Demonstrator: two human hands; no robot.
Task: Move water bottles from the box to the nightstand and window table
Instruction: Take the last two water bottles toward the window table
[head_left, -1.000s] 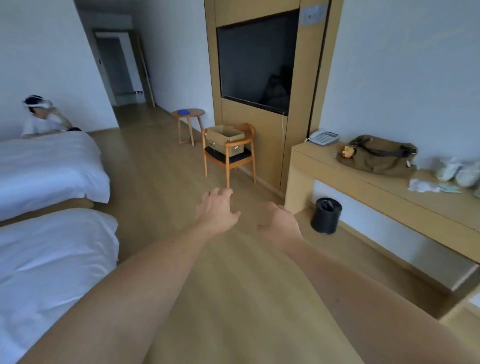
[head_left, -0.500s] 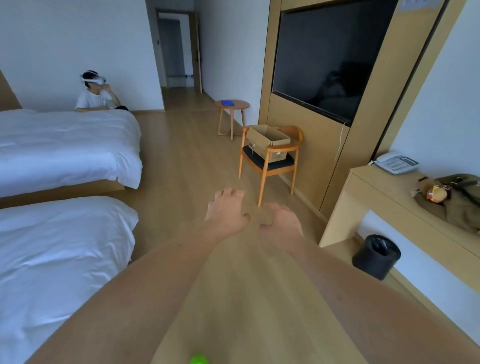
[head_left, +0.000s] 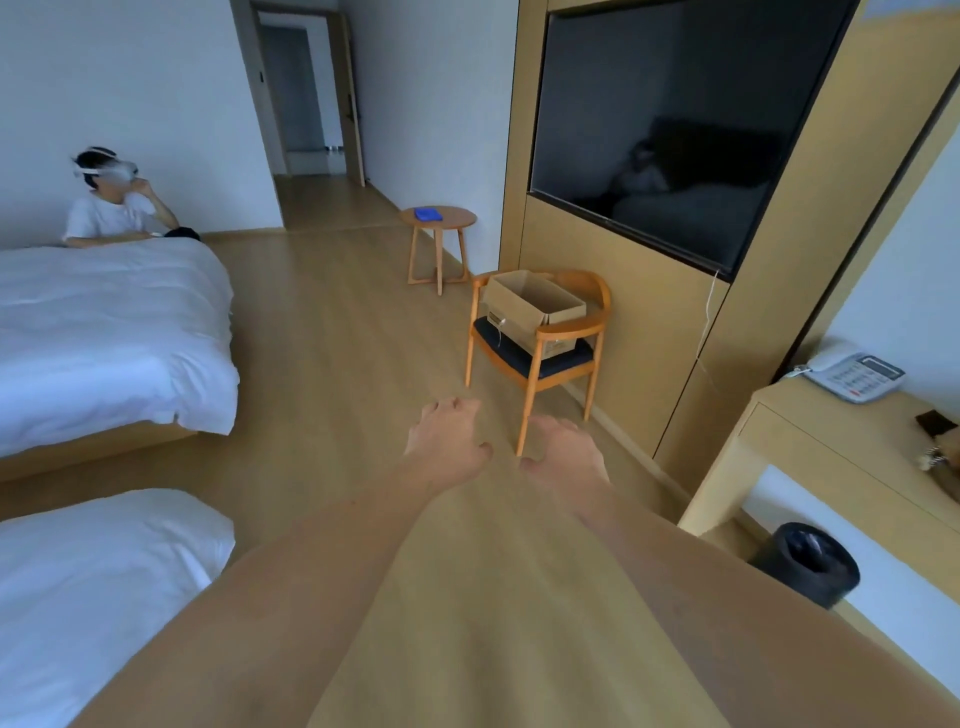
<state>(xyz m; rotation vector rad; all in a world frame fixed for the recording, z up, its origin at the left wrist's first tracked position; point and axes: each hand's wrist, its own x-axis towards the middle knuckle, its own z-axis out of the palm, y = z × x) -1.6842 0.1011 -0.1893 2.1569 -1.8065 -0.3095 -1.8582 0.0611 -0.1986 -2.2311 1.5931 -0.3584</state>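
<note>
- The box (head_left: 535, 307) sat open on the chair (head_left: 540, 343).
- Short of the chair, the left hand (head_left: 445, 441) and right hand (head_left: 563, 457) hung loosely curled, each grip empty.

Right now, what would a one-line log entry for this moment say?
left hand: open, empty | right hand: open, empty | open brown cardboard box: on wooden armchair, ahead | bottles: none visible

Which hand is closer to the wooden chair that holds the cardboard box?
Right. The right hand reaches out just beside the front leg of the wooden chair; the left hand is farther left, over bare floor. Neither touches it.
</note>
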